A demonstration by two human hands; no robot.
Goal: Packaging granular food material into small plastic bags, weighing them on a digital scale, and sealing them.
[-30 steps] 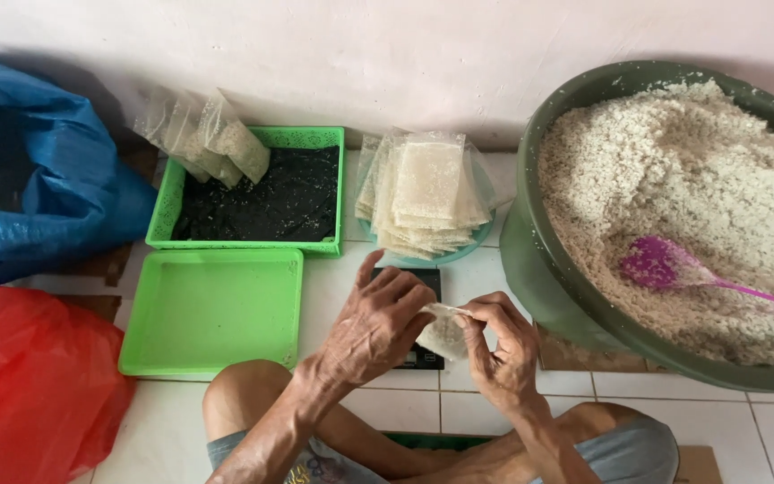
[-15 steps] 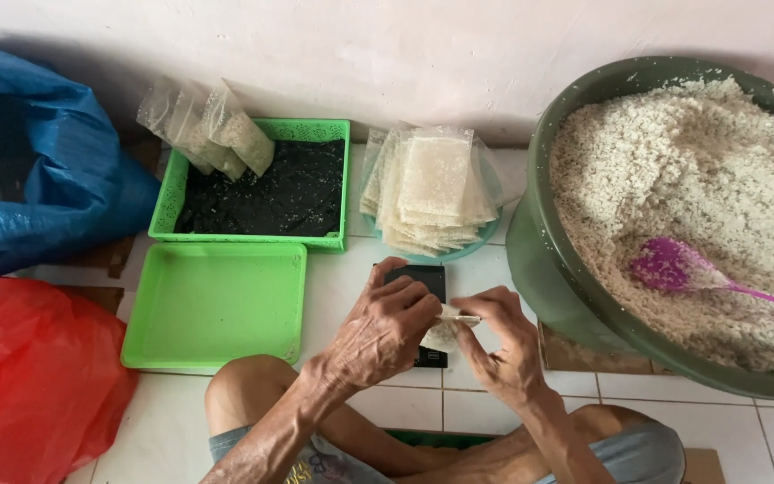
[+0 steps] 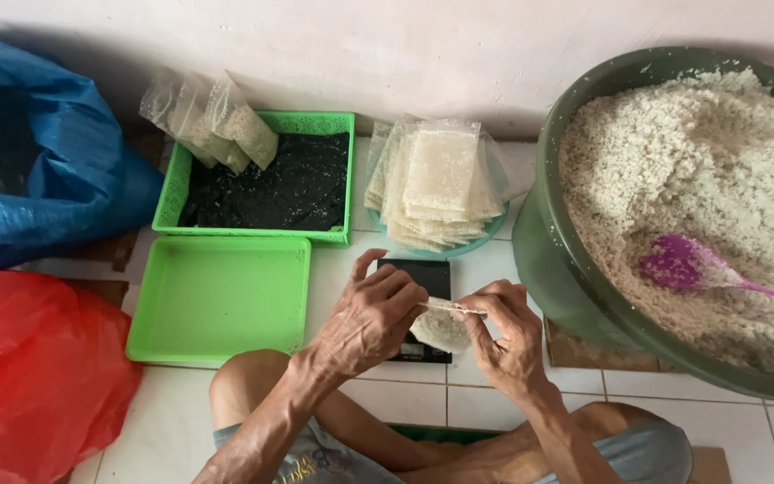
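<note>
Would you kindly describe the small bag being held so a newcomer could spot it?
Start at the big green basin of white grain, then look left to the black scale. Above it, both hands pinch a small clear bag, the only one off the floor.

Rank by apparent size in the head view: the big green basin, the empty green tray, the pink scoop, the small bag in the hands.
1. big green basin
2. empty green tray
3 and 4. pink scoop and small bag: too close to rank; fingers hide part of the bag.

head camera, steep downward, close over floor (image 3: pixel 494 269)
</note>
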